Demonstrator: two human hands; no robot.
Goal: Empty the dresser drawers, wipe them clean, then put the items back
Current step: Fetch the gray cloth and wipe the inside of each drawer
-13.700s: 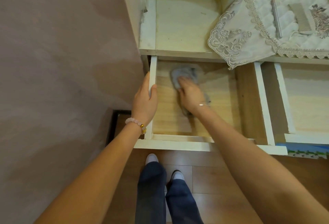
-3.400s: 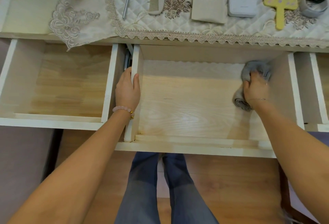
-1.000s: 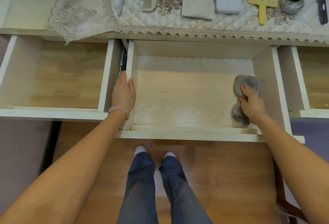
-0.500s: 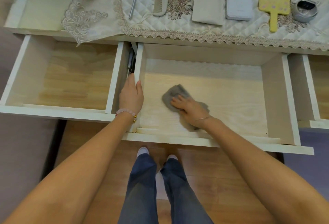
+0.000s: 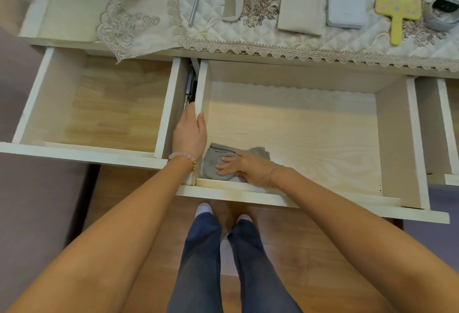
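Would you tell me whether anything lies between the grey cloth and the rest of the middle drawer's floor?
Nothing visible does. The right hand presses the grey cloth into the front left corner of the middle drawer; the floor beyond is bare. The left hand only grips the left wall.

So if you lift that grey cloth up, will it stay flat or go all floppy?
Probably floppy: the grey cloth is bunched in soft folds under the right hand. It likely slides easily too, since the drawer floor looks smooth.
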